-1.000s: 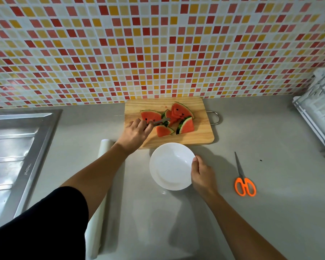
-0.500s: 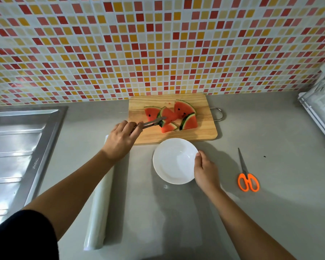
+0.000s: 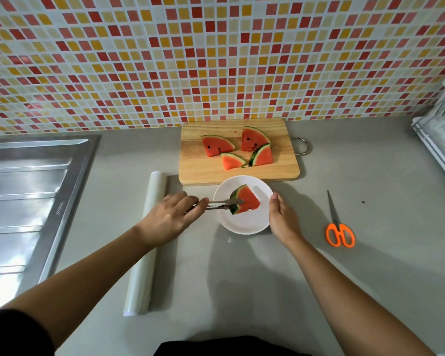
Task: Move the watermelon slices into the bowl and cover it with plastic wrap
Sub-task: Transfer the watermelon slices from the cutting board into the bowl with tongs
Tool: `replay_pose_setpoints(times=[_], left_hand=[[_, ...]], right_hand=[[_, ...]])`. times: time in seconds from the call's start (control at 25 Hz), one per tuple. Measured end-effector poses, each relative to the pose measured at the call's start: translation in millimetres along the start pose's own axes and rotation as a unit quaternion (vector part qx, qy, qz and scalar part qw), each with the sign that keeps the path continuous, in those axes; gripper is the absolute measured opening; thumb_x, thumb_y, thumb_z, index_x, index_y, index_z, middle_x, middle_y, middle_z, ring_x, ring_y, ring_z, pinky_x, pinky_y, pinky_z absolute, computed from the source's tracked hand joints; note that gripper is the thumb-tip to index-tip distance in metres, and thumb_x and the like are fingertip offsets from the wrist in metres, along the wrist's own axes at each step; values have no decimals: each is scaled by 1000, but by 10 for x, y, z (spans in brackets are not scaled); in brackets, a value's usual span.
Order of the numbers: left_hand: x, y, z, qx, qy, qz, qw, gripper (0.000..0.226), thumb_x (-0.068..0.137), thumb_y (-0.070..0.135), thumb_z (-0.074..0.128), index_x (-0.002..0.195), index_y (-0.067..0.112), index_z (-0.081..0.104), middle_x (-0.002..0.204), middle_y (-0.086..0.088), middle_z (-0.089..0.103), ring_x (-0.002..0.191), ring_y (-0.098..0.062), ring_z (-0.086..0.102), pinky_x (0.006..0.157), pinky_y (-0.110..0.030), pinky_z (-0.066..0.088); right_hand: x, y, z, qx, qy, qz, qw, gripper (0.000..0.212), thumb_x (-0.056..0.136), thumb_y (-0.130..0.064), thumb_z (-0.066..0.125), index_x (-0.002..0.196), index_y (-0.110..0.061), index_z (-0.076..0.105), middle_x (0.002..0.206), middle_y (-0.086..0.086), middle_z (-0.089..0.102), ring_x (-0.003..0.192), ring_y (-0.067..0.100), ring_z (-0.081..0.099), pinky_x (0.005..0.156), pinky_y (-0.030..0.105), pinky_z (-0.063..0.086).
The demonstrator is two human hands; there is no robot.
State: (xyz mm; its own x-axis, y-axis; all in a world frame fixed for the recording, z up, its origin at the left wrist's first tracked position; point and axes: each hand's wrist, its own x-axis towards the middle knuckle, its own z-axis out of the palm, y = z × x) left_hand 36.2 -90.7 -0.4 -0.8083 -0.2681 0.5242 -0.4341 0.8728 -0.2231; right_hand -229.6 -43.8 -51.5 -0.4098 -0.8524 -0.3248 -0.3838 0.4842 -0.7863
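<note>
There are five watermelon slices. One slice [image 3: 247, 200] is just past the left hand's [image 3: 167, 219] fingertips, between them and the right hand's [image 3: 283, 219] thumb. Four lie farther out, beyond both hands' fingers: a left slice [image 3: 217, 145], a back slice [image 3: 253, 140], a near slice [image 3: 231, 160] and a right slice [image 3: 262, 156].

There is one of each of the following:
- a pair of tongs [image 3: 224, 203], pinched in the left fingers
- a bowl [image 3: 242, 224], with the right fingers at its rim
- a cutting board [image 3: 206, 173], beyond the fingertips
- a roll of plastic wrap [image 3: 149, 240], under the left wrist
- a pair of scissors [image 3: 338, 227], outside the right fingers
- a sink [image 3: 23, 201]
- a rack [image 3: 442, 150]

There are two hands.
</note>
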Motion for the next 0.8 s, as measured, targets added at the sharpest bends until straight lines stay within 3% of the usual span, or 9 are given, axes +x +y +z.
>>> replay_pose_setpoints(times=[0.16, 0.36, 0.52, 0.6, 0.68, 0.8], left_hand=[[161, -9, 42, 2, -37, 38, 999, 34, 79, -5, 54, 111, 2, 48, 72, -13, 66, 56, -27, 60, 49, -31, 52], [270, 1, -43, 8, -120, 32, 992, 39, 67, -4, 76, 105, 0, 68, 73, -13, 66, 58, -27, 61, 50, -32, 54], [357, -11, -210, 25, -194, -5, 981, 32, 72, 4, 77, 102, 1, 69, 73, -12, 66, 62, -27, 63, 50, -32, 54], [409, -4, -244, 14, -274, -66, 959, 30, 87, 15, 65, 115, 3, 60, 91, -14, 65, 81, -29, 64, 66, -38, 55], [461, -7, -260, -18, -355, -182, 917, 34, 95, 27, 51, 122, 7, 50, 109, -12, 61, 101, -28, 59, 84, -37, 49], [497, 11, -317, -126, -344, -369, 854, 32, 92, 28, 56, 115, 5, 56, 104, -13, 66, 100, -29, 58, 82, -35, 46]], right_hand=[[5, 7, 0, -11, -2, -2, 1000, 45, 97, -42, 21, 130, -22, 44, 127, 9, 56, 114, 31, 51, 84, 31, 36], [-3, 0, 15, -19, 4, -9, 1000, 43, 97, -41, 20, 129, -23, 44, 121, 9, 59, 108, 29, 53, 78, 29, 32], [6, -15, 15, -30, 2, -13, 999, 43, 97, -40, 20, 126, -21, 45, 116, 11, 61, 104, 32, 55, 80, 33, 40], [3, -18, 16, -37, 0, -17, 999, 43, 97, -40, 20, 126, -20, 45, 115, 12, 61, 104, 34, 55, 83, 35, 40], [-5, -14, 16, -41, 1, -20, 999, 43, 97, -40, 20, 126, -20, 46, 114, 12, 61, 105, 34, 55, 82, 34, 39], [-16, -20, 10, -41, 1, -18, 999, 43, 97, -40, 21, 127, -21, 45, 117, 11, 60, 106, 33, 54, 83, 35, 39]])
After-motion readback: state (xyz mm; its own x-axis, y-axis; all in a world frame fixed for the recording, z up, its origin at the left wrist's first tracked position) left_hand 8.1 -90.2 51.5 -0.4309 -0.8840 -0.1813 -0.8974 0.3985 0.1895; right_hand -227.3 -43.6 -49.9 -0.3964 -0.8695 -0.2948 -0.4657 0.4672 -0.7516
